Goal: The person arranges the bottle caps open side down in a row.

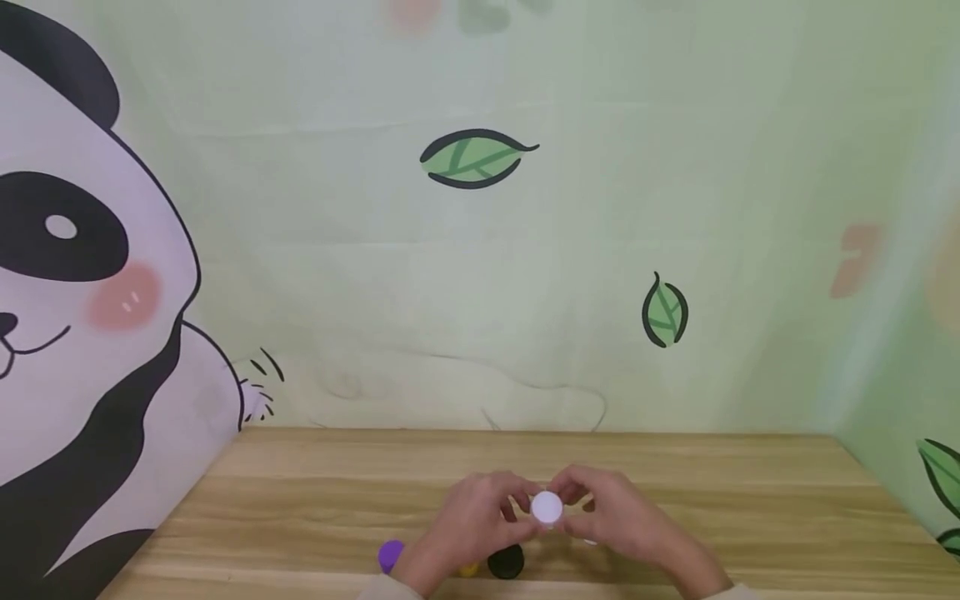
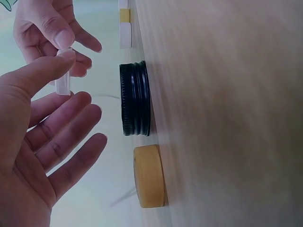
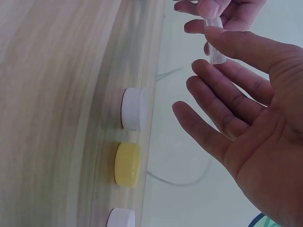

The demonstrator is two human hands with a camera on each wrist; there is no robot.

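Observation:
Both hands hold one small whitish bottle cap (image 1: 547, 507) above the table, its round flat face toward the head camera. My left hand (image 1: 480, 515) pinches its left side between thumb and fingers, and my right hand (image 1: 622, 515) pinches the right side. Seen edge-on in the left wrist view, the cap (image 2: 63, 86) looks translucent with a ribbed rim. Below the left hand are a black screw lid (image 1: 506, 562), an orange-yellow cap (image 1: 468, 570) partly covered by that hand, and a purple cap (image 1: 391, 555) beside the wrist.
In the right wrist view a white cap (image 3: 134, 109), a yellow cap (image 3: 127, 164) and another white cap (image 3: 121, 218) stand in a row on the wooden table (image 1: 337, 467). Behind the table hangs a green printed backdrop (image 1: 315, 183) with leaves and a panda.

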